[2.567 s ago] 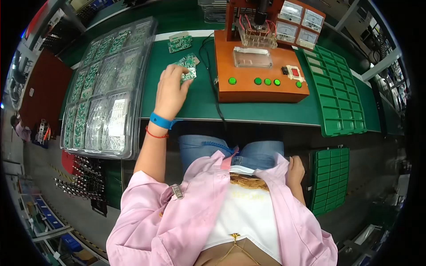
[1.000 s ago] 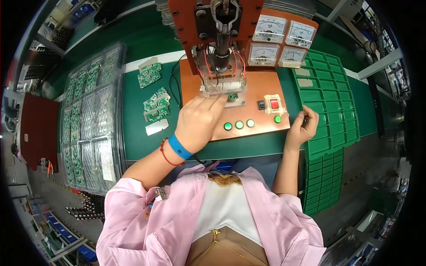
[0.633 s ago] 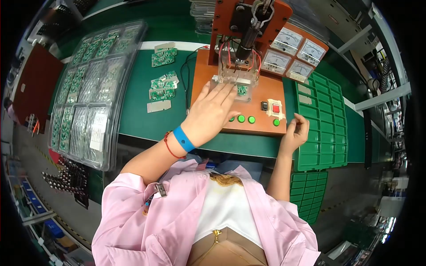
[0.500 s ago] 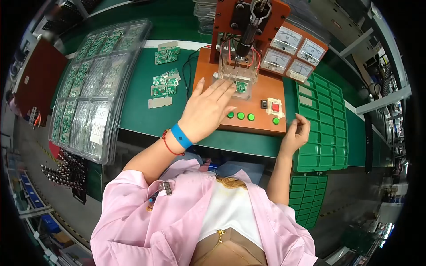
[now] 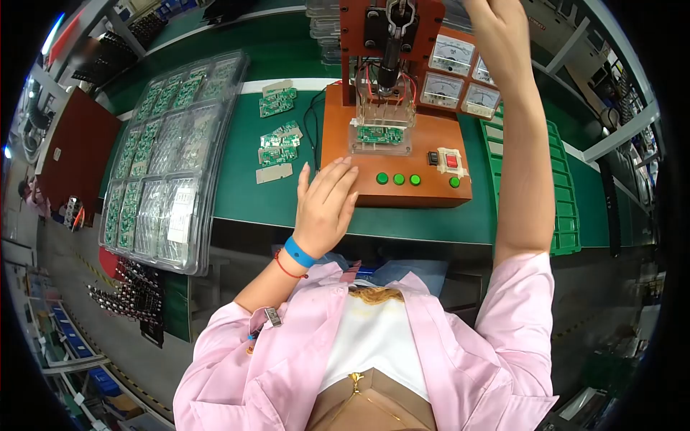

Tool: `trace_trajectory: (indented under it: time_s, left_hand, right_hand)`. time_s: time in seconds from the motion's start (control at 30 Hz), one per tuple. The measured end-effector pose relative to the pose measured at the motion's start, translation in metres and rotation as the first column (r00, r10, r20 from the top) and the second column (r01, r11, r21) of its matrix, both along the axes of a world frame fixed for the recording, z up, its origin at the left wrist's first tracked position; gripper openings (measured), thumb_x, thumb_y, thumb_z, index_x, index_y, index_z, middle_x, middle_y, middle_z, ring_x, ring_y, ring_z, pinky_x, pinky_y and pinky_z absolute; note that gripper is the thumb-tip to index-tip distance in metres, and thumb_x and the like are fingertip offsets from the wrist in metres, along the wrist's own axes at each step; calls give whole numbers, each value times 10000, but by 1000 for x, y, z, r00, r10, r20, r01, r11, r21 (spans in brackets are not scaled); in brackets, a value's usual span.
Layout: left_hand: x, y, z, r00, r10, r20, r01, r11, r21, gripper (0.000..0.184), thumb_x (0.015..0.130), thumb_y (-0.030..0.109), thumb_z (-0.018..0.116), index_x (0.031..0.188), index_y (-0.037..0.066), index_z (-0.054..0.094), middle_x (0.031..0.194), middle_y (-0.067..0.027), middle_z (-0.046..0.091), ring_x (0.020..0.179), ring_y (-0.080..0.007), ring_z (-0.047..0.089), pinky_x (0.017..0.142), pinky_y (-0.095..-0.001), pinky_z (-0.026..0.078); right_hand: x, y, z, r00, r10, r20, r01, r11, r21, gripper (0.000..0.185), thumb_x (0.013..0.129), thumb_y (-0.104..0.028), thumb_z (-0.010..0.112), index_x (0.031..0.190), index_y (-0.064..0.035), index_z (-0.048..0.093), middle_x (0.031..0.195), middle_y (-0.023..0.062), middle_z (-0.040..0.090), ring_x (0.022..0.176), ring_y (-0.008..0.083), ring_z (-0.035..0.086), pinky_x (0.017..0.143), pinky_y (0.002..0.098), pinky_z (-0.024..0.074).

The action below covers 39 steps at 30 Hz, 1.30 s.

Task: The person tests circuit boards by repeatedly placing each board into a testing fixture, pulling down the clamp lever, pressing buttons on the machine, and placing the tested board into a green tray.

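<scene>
My left hand [image 5: 325,207] is over the front left edge of the orange test fixture [image 5: 431,136], its fingers stretched out and holding nothing. A green circuit board [image 5: 379,135] lies in the clear holder [image 5: 379,149] on the fixture, under the toggle clamp press [image 5: 392,54]. My right hand [image 5: 499,36] is raised high to the right of the press, in front of the analog meters [image 5: 442,90]. Its fingers run out of the top of the view, so whether they grip anything is hidden.
Loose circuit boards [image 5: 279,136] lie left of the fixture. Farther left are clear blister trays [image 5: 198,154] with boards. Green buttons [image 5: 399,179] and a red switch [image 5: 451,161] sit on the fixture's front. A green compartment tray [image 5: 564,165] is on the right, partly behind my right arm.
My left hand has drawn back from the board holder toward me. My right hand has risen from beside the fixture's front right corner to the top of the view.
</scene>
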<state>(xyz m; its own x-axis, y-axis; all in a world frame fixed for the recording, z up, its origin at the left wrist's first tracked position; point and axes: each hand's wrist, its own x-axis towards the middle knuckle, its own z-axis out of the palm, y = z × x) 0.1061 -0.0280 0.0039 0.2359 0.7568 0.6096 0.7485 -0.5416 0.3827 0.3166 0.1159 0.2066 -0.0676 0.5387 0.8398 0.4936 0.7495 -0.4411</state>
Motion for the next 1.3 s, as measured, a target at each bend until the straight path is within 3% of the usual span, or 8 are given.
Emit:
trace_trajectory:
  time_s: [0.2,0.27,0.43,0.5,0.63,0.73,0.9,1.3]
  left_hand:
    - [2,0,-12,998,59,-3,-59,998,-35,372,901,140,546,1264,61,536,1311,-106,534,1175,-287,515,1099,-558,120]
    - [2,3,-16,998,59,28,-57,998,-38,370,906,139,534,1267,59,533,1313,-111,531,1184,-285,510,1103,-555,108]
    - [1,8,-25,990,40,136,-33,998,-58,361,921,141,490,1270,55,528,1335,-125,509,1223,-282,483,1109,-555,83]
    - [-1,7,-28,986,26,164,-15,998,-67,370,932,168,469,1280,53,516,1353,-140,485,1238,-300,467,1105,-566,72]
    - [-3,6,-32,983,14,183,-6,999,-44,390,944,207,466,1300,54,501,1372,-149,460,1249,-307,455,1098,-586,52]
    - [-2,4,-35,985,30,170,-23,999,-41,396,942,205,467,1307,54,498,1376,-142,460,1252,-302,453,1103,-579,49]
    - [-2,5,-33,991,40,130,-37,999,-28,398,959,223,431,1302,31,494,1358,-157,481,1255,-306,457,1115,-548,70]
    - [-2,3,-31,990,65,123,-60,997,-47,381,959,202,414,1283,20,502,1330,-160,504,1245,-301,464,1117,-545,77]
  right_hand:
    - [-28,51,53,942,313,120,-190,793,-579,233,877,-202,589,998,-9,639,928,70,643,712,96,532,629,239,421]
    - [-39,29,49,858,409,-310,-498,810,-309,101,817,-57,577,872,-17,651,891,68,642,713,94,534,636,236,428]
    - [-28,-47,-21,826,373,422,-440,895,70,255,749,31,571,985,-50,620,939,79,655,885,226,622,844,365,460]
    - [-19,-58,-51,817,230,529,-332,937,105,407,741,46,543,1138,-18,604,1200,166,603,1257,294,499,1090,435,272]
    - [28,-81,-103,960,275,-52,-274,962,19,609,816,-103,570,1393,-9,400,1417,152,437,1335,277,392,1122,411,239]
    - [54,-91,-142,898,-80,-432,-130,891,-435,652,873,-103,562,1453,-2,282,1459,195,357,1377,284,316,1131,390,230]
    - [70,-82,-191,814,-174,-555,-440,439,-783,705,868,-92,618,1462,19,253,1414,161,430,1271,207,450,1042,304,346]
    - [66,-92,-202,664,-188,-724,-548,536,-642,658,826,-17,591,1435,1,341,1397,132,461,1225,184,493,1010,291,381]
